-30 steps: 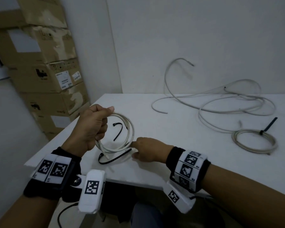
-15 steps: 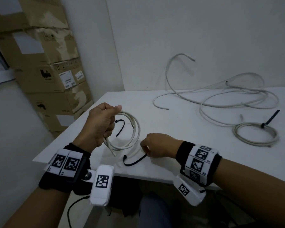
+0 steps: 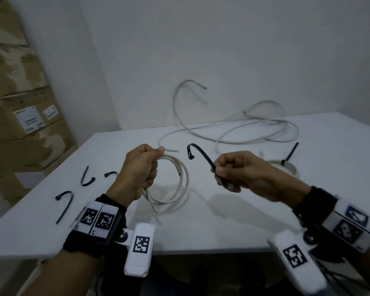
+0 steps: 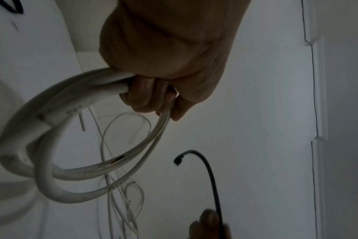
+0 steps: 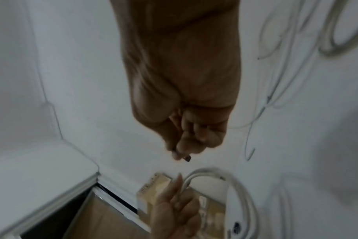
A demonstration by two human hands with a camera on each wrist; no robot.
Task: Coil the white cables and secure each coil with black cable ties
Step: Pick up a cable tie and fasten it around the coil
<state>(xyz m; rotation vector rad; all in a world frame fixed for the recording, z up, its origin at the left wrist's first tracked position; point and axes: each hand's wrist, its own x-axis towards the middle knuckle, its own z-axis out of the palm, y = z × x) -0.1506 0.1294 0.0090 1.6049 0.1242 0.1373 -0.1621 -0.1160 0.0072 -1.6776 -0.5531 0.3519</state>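
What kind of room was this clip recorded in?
Probably a storeroom or back office: stacked cardboard boxes stand against a bare white wall, beside a plain white table strewn with loose white cables.

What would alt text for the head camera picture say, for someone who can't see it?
Over a white table, the left hand grips a small coil of white cable while the right hand pinches a black cable tie beside it. Three spare ties lie to the left; loose cable and a tied coil sit behind.
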